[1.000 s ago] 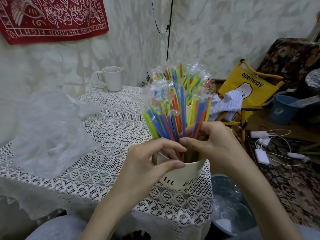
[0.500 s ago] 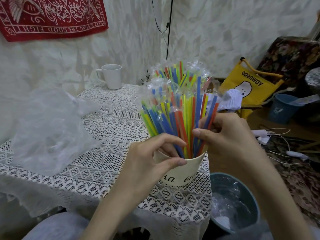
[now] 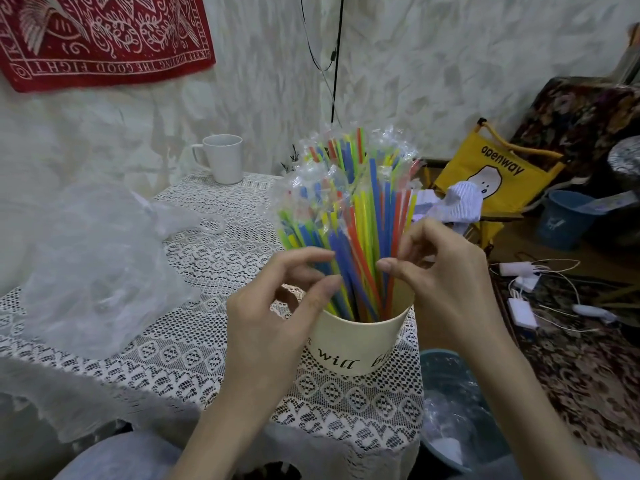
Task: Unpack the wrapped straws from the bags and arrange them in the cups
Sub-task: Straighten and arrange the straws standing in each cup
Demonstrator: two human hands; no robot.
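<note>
Now: Both Hands at the Straws

Upright in the cream cup [image 3: 356,344], near the table's [image 3: 194,355] 5 o'clock corner: a full bunch of wrapped coloured straws [image 3: 349,216], fanning outward at the top. Left hand [image 3: 273,306] at the bunch's 8 o'clock, fingers curled and touching the straws; a firm grip cannot be told. Right hand [image 3: 446,271] at 4 o'clock, thumb and fingertips pinching a few straws. White mug [image 3: 223,157] at 11 o'clock, well apart. Crumpled clear bag [image 3: 90,268] at 9 o'clock.
</note>
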